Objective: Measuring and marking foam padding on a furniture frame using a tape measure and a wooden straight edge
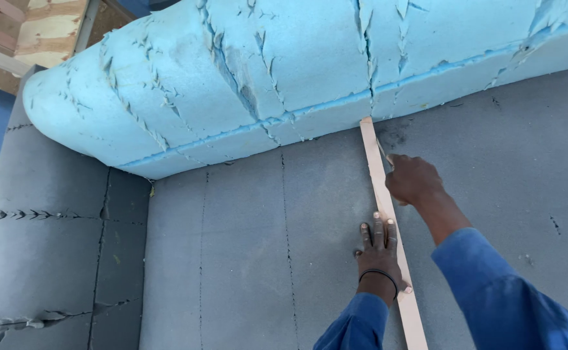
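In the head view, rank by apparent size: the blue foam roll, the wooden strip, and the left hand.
1. blue foam roll
2. wooden strip
3. left hand, though its nearness to the camera enlarges it.

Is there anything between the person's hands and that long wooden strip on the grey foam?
Nothing visible. The left hand lies flat against the wooden strip, fingers touching its edge. The right hand sits right beside the strip higher up, holding a thin tool, too small to identify, on the grey foam.

hands: 2 (380,249) (412,179) | wooden strip: 1 (387,220) | blue foam roll: 1 (284,71)
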